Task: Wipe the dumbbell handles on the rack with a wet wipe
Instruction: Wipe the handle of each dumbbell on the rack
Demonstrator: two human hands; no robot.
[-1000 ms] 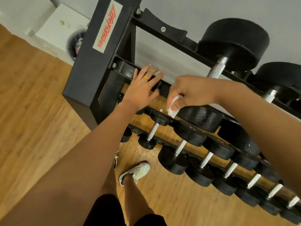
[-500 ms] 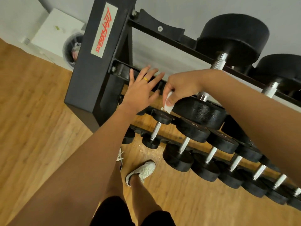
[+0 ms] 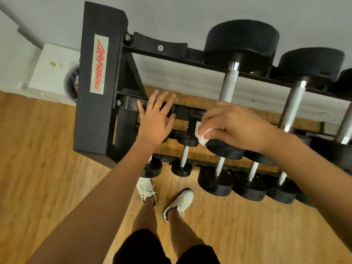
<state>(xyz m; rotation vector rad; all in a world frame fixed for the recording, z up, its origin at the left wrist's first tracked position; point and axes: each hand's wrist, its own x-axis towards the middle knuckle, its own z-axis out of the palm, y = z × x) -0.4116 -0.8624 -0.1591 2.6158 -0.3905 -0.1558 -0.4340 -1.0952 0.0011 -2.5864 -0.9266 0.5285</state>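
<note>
Right hand has slid to the near end of the knurled silver dumbbell handle, fingers pinching the crumpled white wet wipe. Left hand lies flat, fingers straight, on the black metal rack. Wrap fully, twist while sliding imo.

Soft, even indoor light fills my view. The wooden floor glows warm, and shadows under the rack are faint. Glints sit on the steel dumbbell handles; the wet wipe in my right hand looks almost blown white. The wide lens bends the rack, and my left forearm smears near the edge.
</note>
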